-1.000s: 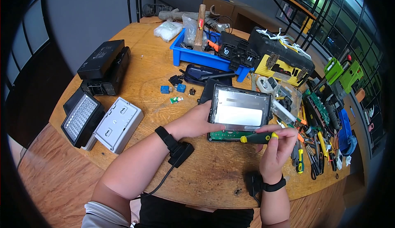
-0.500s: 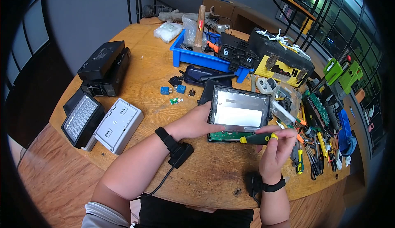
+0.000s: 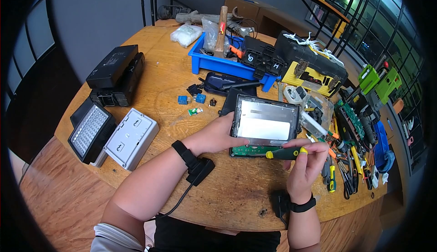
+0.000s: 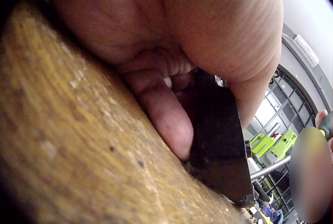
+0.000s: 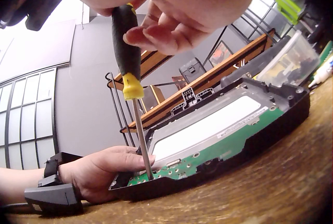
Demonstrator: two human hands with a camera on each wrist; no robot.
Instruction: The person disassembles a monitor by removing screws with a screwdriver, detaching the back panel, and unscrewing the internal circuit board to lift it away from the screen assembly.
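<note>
An opened black device casing (image 3: pixel 234 127) lies tilted on the wooden table, with a silver metal plate (image 3: pixel 264 111) and a strip of green circuit board (image 3: pixel 246 150) along its near side. My left hand (image 3: pixel 221 134) grips its left edge, thumb on top; in the left wrist view, curled fingers (image 4: pixel 169 125) press against the casing's side, low over the table. My right hand (image 3: pixel 308 163) holds a green and yellow screwdriver (image 3: pixel 287 153) by its handle. In the right wrist view, the upright screwdriver's shaft (image 5: pixel 140 135) reaches down to the board's corner, close to my left thumb.
A grey-white box (image 3: pixel 132 138), an LED light panel (image 3: pixel 91 131) and stacked black boxes (image 3: pixel 111 72) stand left. Behind is a blue tray (image 3: pixel 218 65) with a hammer (image 3: pixel 221 29); small blue parts (image 3: pixel 199 97) lie nearer. Loose tools (image 3: pixel 355 165) and a toolbox (image 3: pixel 314 61) crowd the right.
</note>
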